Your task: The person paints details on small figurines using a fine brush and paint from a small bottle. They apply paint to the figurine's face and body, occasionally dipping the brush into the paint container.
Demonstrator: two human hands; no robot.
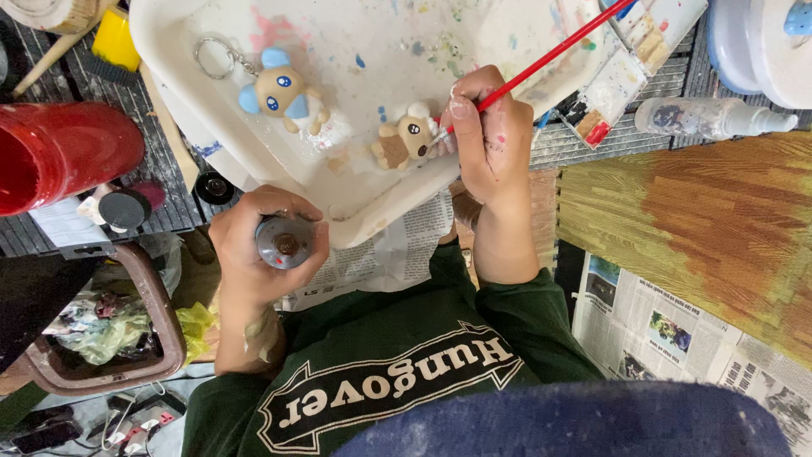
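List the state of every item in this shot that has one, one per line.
Right hand: fingers closed on red paintbrush, tip at the brown figurine.
Left hand: wrapped around grey paint tube.
Blue-eared figurine: lying on white tray, keyring attached.
Red jar: open, on its side.
Spray bottle: lying down, capped.

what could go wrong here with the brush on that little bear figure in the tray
The right hand works the red-handled brush at the face of the small tan bear figure, which lies loose in the white paint-spattered tray; a push might slide it or smear its eye. The tray's near edge overhangs newspaper by the left hand, which grips a grey round can; a bump may tip it.
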